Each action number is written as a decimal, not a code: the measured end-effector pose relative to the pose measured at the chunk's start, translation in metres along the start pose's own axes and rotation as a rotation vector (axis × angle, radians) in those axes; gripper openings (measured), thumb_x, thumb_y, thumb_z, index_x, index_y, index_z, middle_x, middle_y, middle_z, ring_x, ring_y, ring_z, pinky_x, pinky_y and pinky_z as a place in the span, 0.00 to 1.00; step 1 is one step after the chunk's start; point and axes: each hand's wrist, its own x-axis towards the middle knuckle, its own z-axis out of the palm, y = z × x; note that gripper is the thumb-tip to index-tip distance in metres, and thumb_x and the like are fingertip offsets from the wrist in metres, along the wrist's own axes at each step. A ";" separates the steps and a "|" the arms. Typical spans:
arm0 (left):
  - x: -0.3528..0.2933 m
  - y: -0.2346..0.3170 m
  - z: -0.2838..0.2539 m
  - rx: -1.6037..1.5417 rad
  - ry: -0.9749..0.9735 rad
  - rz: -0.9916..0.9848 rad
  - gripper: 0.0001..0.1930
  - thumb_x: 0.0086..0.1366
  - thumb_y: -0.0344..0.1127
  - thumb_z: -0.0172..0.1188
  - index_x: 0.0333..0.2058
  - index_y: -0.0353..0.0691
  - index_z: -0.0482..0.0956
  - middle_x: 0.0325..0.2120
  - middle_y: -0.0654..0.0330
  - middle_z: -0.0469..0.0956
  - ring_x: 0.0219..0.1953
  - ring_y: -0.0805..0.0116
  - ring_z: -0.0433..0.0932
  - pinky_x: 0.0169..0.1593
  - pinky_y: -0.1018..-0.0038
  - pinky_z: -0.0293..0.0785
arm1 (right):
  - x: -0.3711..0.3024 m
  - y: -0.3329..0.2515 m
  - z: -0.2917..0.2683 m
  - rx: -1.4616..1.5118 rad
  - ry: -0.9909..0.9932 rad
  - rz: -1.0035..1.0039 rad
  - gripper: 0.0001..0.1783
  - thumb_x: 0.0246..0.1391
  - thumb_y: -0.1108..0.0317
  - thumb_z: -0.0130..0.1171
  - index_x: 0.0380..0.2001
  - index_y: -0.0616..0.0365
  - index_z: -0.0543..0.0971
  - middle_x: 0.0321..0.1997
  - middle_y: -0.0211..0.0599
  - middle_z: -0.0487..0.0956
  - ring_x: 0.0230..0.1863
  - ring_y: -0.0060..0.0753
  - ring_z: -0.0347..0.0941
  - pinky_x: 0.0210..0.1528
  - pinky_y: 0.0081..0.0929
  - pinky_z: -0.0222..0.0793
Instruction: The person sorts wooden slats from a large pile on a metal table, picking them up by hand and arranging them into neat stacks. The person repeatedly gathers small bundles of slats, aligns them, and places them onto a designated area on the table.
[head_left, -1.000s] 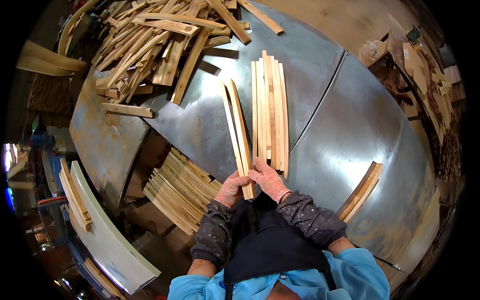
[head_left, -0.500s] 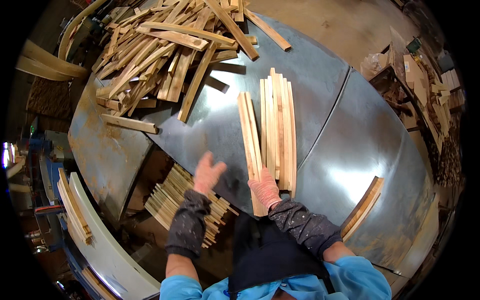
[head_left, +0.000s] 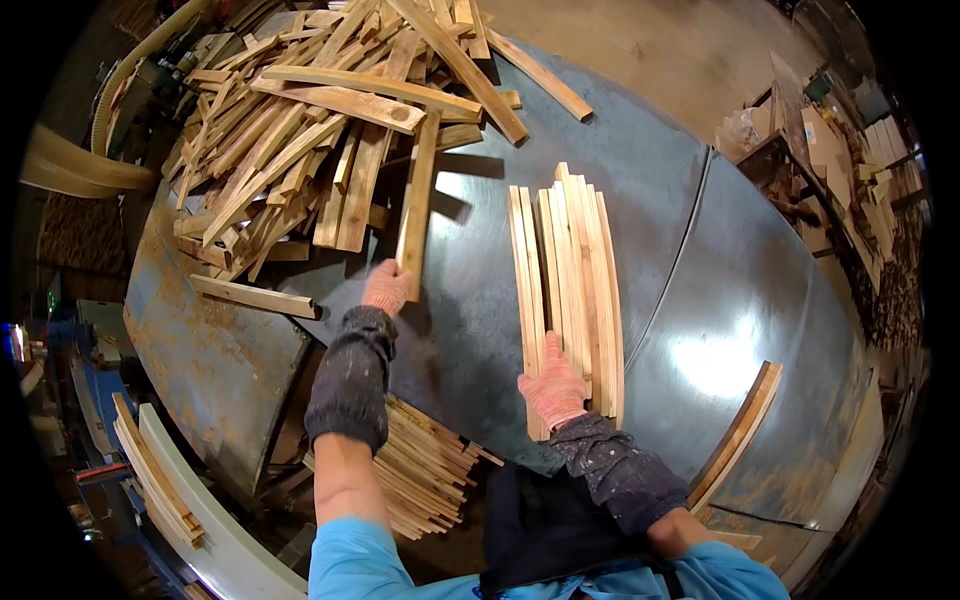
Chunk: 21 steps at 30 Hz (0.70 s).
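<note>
From the head view I look down on a broad, curved sheet-metal table [head_left: 690, 290], grey-blue and shiny where the light hits it. My left hand [head_left: 386, 288], in a pinkish knitted glove with a dark speckled sleeve cover on the forearm, reaches out toward the far left and is closed around the near end of a long flat pale wooden slat [head_left: 417, 205]. The slat points away from me, its far end resting against the big loose heap of wooden strips and offcuts [head_left: 300, 140] that fills the upper left of the table. My right hand [head_left: 552, 388], gloved the same way, rests with fingers spread and flat on the near ends of a neat row of thin pale wooden slats [head_left: 566, 290] laid side by side, running lengthwise away from me in the middle of the table; it presses on them rather than clasping any one.

A single short wooden strip [head_left: 252, 296] lies alone on the metal, left of my left hand. At the right edge of the table a curved wooden piece [head_left: 738, 432] stands on its edge. Below the table's near rim, between my forearms, a stacked bundle of thin wooden slats [head_left: 425, 470] sits lower down. My light-blue sleeves come in from the bottom.
</note>
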 end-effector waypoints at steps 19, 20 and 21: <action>-0.281 0.075 0.201 0.005 0.038 0.120 0.48 0.59 0.39 0.69 0.78 0.43 0.60 0.68 0.49 0.73 0.62 0.44 0.79 0.65 0.52 0.76 | 0.012 0.013 0.013 -0.155 0.109 -0.034 0.55 0.62 0.45 0.66 0.85 0.45 0.51 0.68 0.54 0.78 0.59 0.59 0.83 0.59 0.53 0.79; -0.282 0.080 0.204 0.070 0.003 0.134 0.50 0.59 0.39 0.70 0.79 0.43 0.57 0.70 0.49 0.71 0.63 0.44 0.78 0.66 0.52 0.75 | 0.015 0.022 0.018 -0.117 0.134 -0.065 0.54 0.62 0.46 0.66 0.85 0.46 0.53 0.68 0.55 0.78 0.59 0.60 0.83 0.60 0.53 0.79; -0.282 0.083 0.202 0.099 -0.059 0.158 0.51 0.59 0.39 0.70 0.80 0.42 0.56 0.71 0.50 0.70 0.64 0.44 0.78 0.66 0.52 0.75 | 0.021 0.034 0.024 -0.074 0.158 -0.097 0.53 0.62 0.46 0.65 0.84 0.46 0.55 0.68 0.55 0.78 0.59 0.60 0.82 0.60 0.53 0.79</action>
